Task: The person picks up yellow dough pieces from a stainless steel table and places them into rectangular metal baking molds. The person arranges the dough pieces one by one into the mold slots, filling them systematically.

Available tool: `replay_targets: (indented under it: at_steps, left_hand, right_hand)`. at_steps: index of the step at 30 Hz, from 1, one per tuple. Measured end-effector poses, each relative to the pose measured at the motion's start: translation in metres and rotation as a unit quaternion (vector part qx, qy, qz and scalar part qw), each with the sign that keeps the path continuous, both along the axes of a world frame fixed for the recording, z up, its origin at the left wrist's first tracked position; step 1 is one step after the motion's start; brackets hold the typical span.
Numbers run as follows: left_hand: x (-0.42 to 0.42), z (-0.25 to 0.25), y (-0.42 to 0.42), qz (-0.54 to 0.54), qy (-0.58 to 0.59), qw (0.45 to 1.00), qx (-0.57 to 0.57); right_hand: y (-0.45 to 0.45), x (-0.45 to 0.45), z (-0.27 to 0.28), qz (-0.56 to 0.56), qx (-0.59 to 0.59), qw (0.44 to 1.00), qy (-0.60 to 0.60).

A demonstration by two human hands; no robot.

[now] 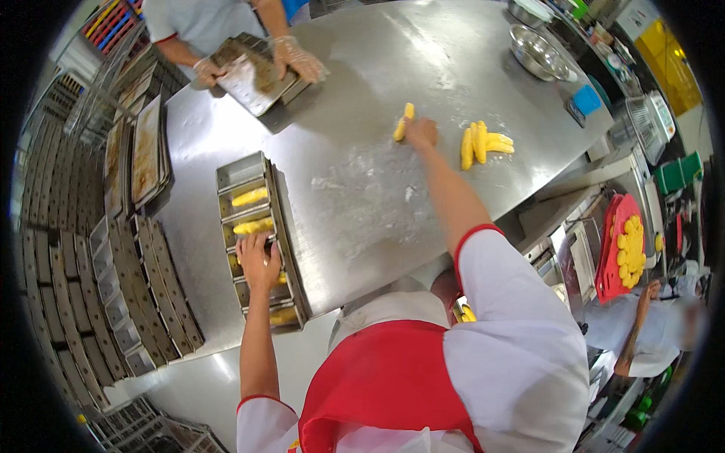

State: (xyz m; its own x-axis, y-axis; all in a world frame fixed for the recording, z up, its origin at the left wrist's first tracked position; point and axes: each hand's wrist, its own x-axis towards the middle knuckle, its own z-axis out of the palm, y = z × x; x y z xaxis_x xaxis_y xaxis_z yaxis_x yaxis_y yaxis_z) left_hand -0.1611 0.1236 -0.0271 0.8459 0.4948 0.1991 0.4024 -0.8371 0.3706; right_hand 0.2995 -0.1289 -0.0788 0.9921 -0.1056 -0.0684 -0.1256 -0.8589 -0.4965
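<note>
My left hand (259, 261) reaches over a strapped set of metal loaf pans (241, 172), its fingers over a middle compartment; whether it holds anything is hidden. Yellow dough rolls (249, 196) lie in several compartments, and the farthest compartment holds none. Further right on the steel worktable (351, 187), my right hand (421, 133) has its fingers at a single yellow dough roll (402, 122); the grip is not clear. To the right of that hand, several yellow dough rolls (480, 141) lie together, some side by side and others crosswise.
A co-worker's gloved hands (297, 59) hold a stained metal pan (243, 79) across the table. Stacked loaf pans (130, 283) and sheet trays (148, 150) line the left. A steel bowl (535, 54) and blue cup (586, 99) stand far right. Another person (640, 328) is beyond a red dough-laden tray (609, 283).
</note>
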Motion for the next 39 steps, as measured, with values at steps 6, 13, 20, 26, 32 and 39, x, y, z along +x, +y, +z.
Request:
replay_targets:
  at_steps: [6, 13, 20, 26, 32, 39]
  left_hand:
    - [0.002, 0.007, -0.015, -0.062, -0.031, 0.998, -0.005]
    - [-0.008, 0.006, -0.012, -0.022, 0.001, 0.999, -0.04]
    - [-0.003, 0.022, -0.015, -0.031, -0.012, 0.998, -0.052]
    - [-0.031, -0.003, 0.005, 0.108, -0.304, 0.917, -0.236]
    - [-0.086, -0.004, 0.033, 0.17, -0.287, 0.912, -0.237]
    - [-0.15, -0.009, 0.039, 0.196, -0.279, 0.9, -0.271]
  right_hand:
    - [0.073, -0.03, -0.036, 0.262, 0.002, 0.965, -0.026]
    - [0.167, -0.208, 0.123, 0.422, 0.536, 0.73, 0.048]
    - [0.225, -0.212, 0.096, 0.561, 0.064, 0.805, -0.185]
    - [0.183, -0.329, 0.042, 0.664, 0.198, 0.712, -0.116]
    - [0.158, -0.373, 0.042, 0.648, 0.043, 0.753, -0.108]
    - [0.126, -0.346, 0.032, 0.555, 0.017, 0.821, -0.135]
